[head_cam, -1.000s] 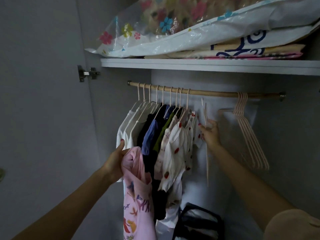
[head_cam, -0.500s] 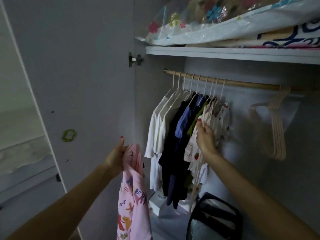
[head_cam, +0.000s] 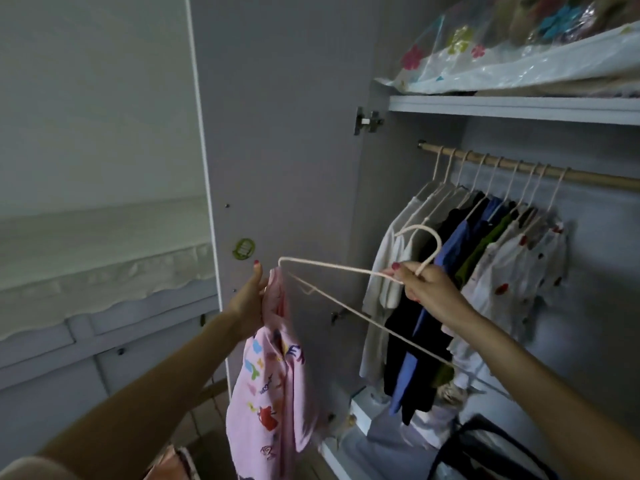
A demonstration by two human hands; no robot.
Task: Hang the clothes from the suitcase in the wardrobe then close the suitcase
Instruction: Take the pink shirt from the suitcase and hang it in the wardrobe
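Pink cotton, printed with bright cartoon shapes and letters, hangs bunched from the left hand (head_cam: 250, 299): this small pink printed garment (head_cam: 268, 393) is gripped at its top edge, the fingers curled round the fabric and the thumb raised, so that the cloth drops straight down in front of the open grey wardrobe door (head_cam: 277, 133). The right hand (head_cam: 427, 289) pinches a thin cream-coloured wire clothes hanger (head_cam: 346, 271) at the base of its hook, fingers closed on the wire. The hanger is tilted almost flat, its hook curving up above the knuckles and one shoulder tip reaching across to touch the top of the pink garment just beside the left hand; its lower bar slants down to the right across the hanging clothes.

Inside the wardrobe, a pale wooden rail (head_cam: 588, 178) carries a row of cream hangers with clothes pushed close together: white tops (head_cam: 388, 271) nearest the door, then black, blue and green pieces (head_cam: 460, 244), then white garments dotted with red (head_cam: 526, 265). Above the rail a white shelf (head_cam: 502, 107) holds a clear plastic storage bag with coloured flowers (head_cam: 485, 53). A round green sticker (head_cam: 244, 249) sits on the door's inner face. A black-edged bag (head_cam: 485, 452) stands on the wardrobe floor at lower right. The suitcase is out of sight.
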